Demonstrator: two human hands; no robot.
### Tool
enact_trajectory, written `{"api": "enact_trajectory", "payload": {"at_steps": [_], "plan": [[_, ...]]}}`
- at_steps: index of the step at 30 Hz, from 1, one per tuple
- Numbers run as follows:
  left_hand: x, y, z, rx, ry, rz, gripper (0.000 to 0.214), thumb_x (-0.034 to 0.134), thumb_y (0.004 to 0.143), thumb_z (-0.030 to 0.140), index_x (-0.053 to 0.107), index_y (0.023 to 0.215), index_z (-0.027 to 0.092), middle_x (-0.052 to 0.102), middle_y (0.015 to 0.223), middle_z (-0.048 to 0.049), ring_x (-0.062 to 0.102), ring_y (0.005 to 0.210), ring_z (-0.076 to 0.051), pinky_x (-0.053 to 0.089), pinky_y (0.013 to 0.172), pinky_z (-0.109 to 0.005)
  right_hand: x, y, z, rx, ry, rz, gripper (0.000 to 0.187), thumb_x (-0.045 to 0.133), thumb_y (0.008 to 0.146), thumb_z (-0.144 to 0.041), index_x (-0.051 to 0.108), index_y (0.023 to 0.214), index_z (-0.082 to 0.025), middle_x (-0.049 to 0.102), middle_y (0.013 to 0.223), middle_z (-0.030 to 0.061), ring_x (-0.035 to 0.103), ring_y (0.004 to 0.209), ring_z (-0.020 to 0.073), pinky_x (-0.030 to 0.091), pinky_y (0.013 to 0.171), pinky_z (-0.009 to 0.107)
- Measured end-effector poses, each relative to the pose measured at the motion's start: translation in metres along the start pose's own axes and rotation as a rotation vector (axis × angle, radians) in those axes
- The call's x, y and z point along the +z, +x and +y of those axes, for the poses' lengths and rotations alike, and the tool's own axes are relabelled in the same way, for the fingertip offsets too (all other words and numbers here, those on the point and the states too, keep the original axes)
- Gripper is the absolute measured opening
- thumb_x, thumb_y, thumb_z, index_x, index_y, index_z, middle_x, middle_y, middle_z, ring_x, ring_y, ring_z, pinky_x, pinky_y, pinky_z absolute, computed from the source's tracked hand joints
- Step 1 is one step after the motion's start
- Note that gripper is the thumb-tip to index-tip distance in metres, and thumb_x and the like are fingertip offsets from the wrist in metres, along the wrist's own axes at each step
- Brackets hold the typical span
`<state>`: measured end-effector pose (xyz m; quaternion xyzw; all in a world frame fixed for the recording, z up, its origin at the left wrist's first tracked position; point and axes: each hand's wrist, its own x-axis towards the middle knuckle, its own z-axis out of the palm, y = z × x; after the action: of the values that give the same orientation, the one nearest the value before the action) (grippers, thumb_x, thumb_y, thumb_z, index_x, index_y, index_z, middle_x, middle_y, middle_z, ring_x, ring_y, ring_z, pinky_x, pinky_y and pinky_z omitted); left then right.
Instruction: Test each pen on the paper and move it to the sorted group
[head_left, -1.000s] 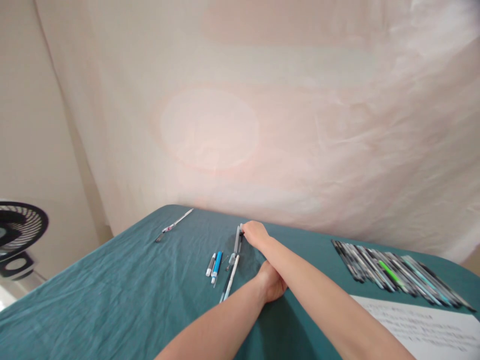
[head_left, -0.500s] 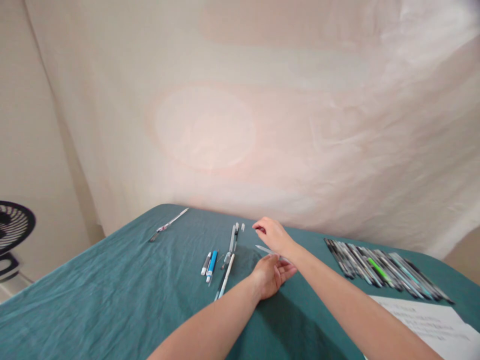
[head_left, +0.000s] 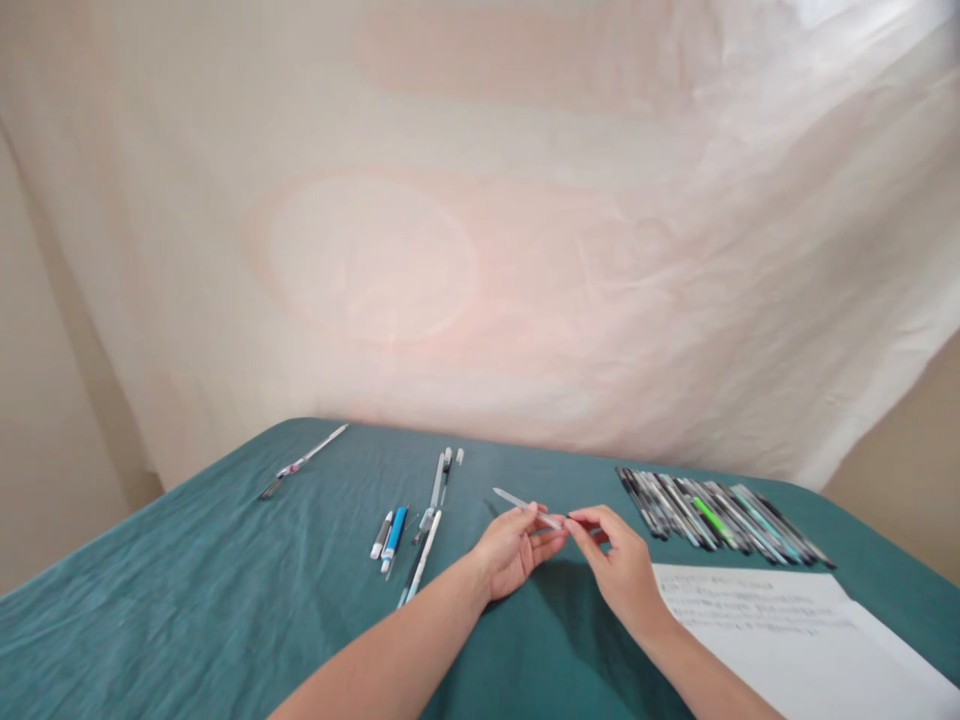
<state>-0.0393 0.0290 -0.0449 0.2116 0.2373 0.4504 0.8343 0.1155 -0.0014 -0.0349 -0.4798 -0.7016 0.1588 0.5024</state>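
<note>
My bare left forearm [head_left: 411,650] and right forearm [head_left: 699,672] slant in toward each other. My left fingers [head_left: 551,545] curl loosely, palm turned upward, thumb bent over; my right fingers [head_left: 598,516] pinch against their thumb, tips just beside the left ones.

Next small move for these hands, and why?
Probably line up the small dark piece with the clear tube's nearest end: the left hand holds the tube, and the right hand pinches the piece right by that end. Whether they already touch is too small to tell.
</note>
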Motion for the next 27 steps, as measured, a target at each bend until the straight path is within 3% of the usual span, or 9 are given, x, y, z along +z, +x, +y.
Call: {"api": "enact_trajectory", "payload": {"at_steps": [6, 27], "plan": [[-0.0029, 0.0046, -0.0002, 0.022, -0.01, 0.024, 0.011, 0.051, 0.084, 0.022, 0.053, 0.087, 0.011, 0.067, 0.089, -0.0127, 0.065, 0.073, -0.016, 0.049, 0.078, -0.03, 0.0073, -0.0071, -0.0004, -0.077, 0.032, 0.023, 0.019, 0.047, 0.084, -0.034, 0.06, 0.086, -0.02, 0.062, 0.085, 0.0068, 0.059, 0.077, 0.0182, 0.049, 0.067, 0.029], [-0.0029, 0.0035, -0.0019, 0.057, 0.07, -0.059, 0.012, 0.055, 0.081, 0.022, 0.053, 0.087, 0.012, 0.067, 0.091, -0.0131, 0.065, 0.081, -0.017, 0.047, 0.083, -0.031, 0.0066, -0.0096, 0.001, -0.082, 0.025, 0.04, 0.013, 0.049, 0.083, -0.029, 0.058, 0.082, -0.02, 0.06, 0.083, 0.005, 0.057, 0.074, 0.0167, 0.047, 0.068, 0.029]]}}
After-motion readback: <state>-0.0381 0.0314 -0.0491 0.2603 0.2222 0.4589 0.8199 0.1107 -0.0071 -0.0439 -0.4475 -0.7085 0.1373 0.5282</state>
